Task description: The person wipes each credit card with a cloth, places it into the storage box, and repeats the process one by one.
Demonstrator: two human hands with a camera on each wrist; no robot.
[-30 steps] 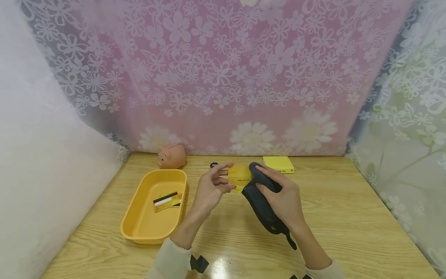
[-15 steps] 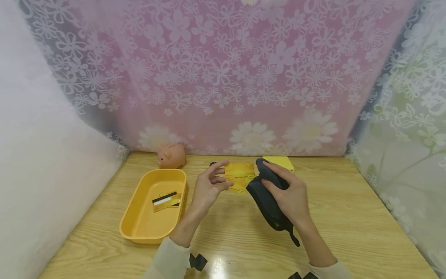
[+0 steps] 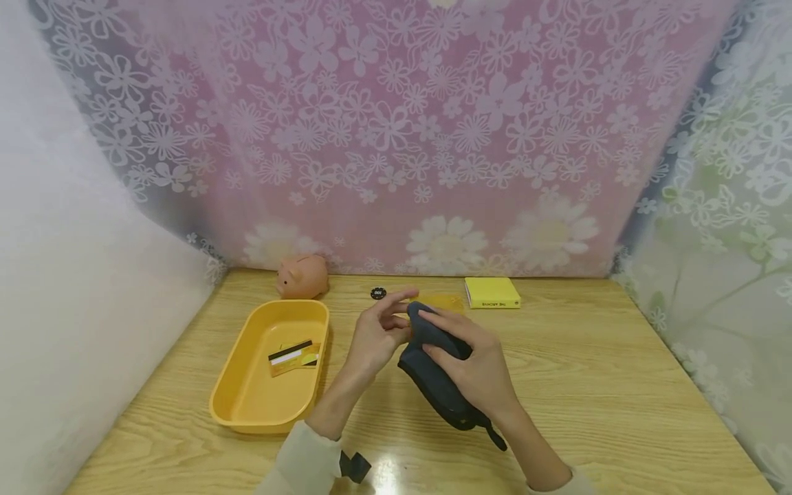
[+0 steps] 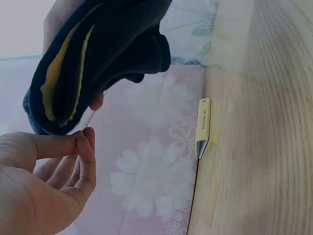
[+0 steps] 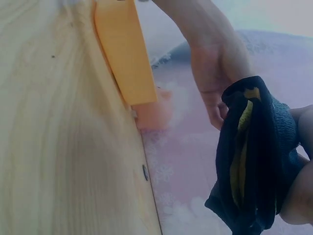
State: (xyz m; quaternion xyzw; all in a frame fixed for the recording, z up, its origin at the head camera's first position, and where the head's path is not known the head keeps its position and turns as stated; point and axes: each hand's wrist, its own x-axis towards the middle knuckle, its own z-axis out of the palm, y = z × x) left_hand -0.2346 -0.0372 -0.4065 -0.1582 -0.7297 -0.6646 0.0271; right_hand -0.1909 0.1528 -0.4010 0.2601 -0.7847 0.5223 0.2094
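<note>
My right hand (image 3: 479,354) grips a dark navy zip pouch (image 3: 433,388), its thumb on the near side. Tilted above the table, the pouch has its mouth turned toward my left hand (image 3: 377,333). Yellow strips (image 4: 54,88) show inside the mouth in the left wrist view; I cannot tell whether they are lining or cards. My left thumb and fingertips meet close by the pouch's edge, with nothing visibly between them, though the pouch hides part of this. Behind the pouch, a yellow bank card (image 3: 441,300) lies flat on the table.
At left stands a yellow-orange tray (image 3: 244,402) holding bank cards (image 3: 293,359). A pink piggy bank (image 3: 303,277) sits behind it. At the back are a black poker chip (image 3: 378,293) and a yellow book (image 3: 491,294). Floral cloth (image 3: 396,151) hangs beyond the table's back edge.
The pouch moved right, then left and slightly down against my left fingers. The upright yellow card seen between those fingers and the pouch no longer shows there. A flat card is now visible behind.
</note>
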